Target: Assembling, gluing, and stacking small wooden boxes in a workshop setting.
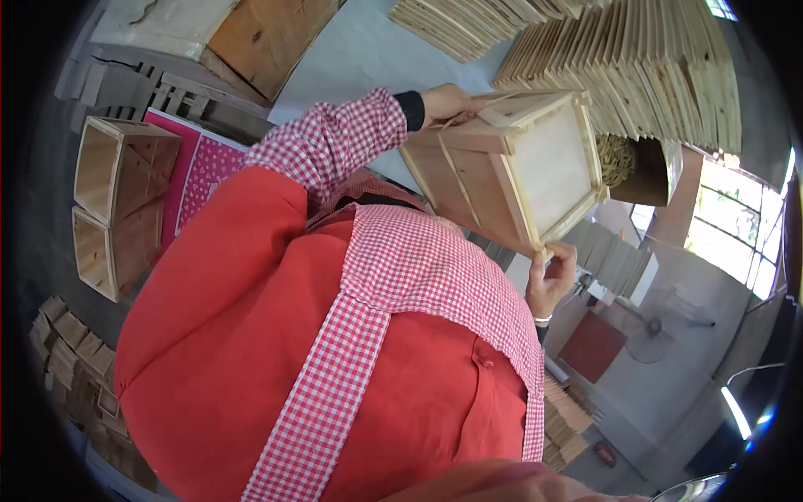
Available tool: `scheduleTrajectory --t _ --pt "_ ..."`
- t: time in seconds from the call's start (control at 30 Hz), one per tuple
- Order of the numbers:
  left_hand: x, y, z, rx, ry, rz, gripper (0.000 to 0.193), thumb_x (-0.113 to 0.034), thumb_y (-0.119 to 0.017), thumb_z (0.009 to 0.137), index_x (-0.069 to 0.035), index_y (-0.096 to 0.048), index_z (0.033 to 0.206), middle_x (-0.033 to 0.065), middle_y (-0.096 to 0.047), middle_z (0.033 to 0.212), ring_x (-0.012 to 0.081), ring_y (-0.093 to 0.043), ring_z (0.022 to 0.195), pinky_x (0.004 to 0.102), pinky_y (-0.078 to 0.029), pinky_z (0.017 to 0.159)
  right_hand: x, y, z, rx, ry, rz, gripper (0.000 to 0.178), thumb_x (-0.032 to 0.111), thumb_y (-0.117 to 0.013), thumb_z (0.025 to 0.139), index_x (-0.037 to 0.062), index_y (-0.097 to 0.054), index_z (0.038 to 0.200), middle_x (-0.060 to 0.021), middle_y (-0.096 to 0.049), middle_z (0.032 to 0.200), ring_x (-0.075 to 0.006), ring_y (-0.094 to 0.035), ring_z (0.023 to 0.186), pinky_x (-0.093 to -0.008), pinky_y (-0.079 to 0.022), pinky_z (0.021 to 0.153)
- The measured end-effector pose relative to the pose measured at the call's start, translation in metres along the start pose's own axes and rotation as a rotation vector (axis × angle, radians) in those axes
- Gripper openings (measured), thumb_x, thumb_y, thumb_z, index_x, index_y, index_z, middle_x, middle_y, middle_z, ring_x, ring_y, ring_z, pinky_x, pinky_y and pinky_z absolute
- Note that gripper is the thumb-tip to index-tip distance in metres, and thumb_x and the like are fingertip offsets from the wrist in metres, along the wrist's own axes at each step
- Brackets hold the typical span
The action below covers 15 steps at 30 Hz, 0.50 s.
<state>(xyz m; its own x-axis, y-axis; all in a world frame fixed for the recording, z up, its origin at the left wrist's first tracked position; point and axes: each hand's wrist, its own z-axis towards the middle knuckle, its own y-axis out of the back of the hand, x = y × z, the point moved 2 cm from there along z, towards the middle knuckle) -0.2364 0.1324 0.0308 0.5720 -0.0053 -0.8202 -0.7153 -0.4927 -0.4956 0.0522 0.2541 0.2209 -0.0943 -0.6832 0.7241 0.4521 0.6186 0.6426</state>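
A pale wooden box [477, 171] is tilted in front of me, its framed end with a light panel [556, 171] facing right. A thin tan band [458, 171] runs around its side and bends over the upper edge. My left hand [447, 105] is closed at that upper edge, beside the band; its fingertips are partly hidden. With thumb and finger, my right hand [552, 280] pinches the box's lower near corner. Whether the box rests on the table beneath cannot be made out.
Wooden panels [627, 71] stand in rows on the pale table [326, 71]. Behind the box, a container [652, 171] holds tan bands. Two open boxes [113, 176] sit at left beside a pink patterned sheet [205, 171]. Wood pieces [75, 351] are piled lower left.
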Motion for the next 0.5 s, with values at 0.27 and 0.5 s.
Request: scheduleTrajectory --t 0.27,0.5 --pt "0.066 0.046 0.003 -0.589 -0.123 0.846 0.029 -0.027 -0.059 0.093 -0.001 -0.061 0.082 0.0022 -0.056 0.063 0.0132 -0.054 0.061 0.0274 -0.045 0.059 0.008 0.006 0.003 0.004 -0.044 -0.066 0.014 0.002 -0.062 0.081 0.0003 -0.053 0.092 -0.0052 -0.050 0.092 -0.0132 -0.047 0.081 -0.0246 -0.038 0.075" --pt "-0.061 -0.009 -0.021 -0.273 -0.295 0.289 0.036 -0.036 -0.055 0.094 -0.002 -0.062 0.105 0.0023 -0.061 0.086 0.0100 -0.057 0.079 0.0276 -0.048 0.070 -0.011 0.013 0.005 -0.211 -0.371 0.235 0.016 0.015 -0.051 0.094 -0.0001 -0.056 0.097 -0.0028 -0.055 0.089 -0.0101 -0.050 0.081 -0.0231 -0.042 0.075"
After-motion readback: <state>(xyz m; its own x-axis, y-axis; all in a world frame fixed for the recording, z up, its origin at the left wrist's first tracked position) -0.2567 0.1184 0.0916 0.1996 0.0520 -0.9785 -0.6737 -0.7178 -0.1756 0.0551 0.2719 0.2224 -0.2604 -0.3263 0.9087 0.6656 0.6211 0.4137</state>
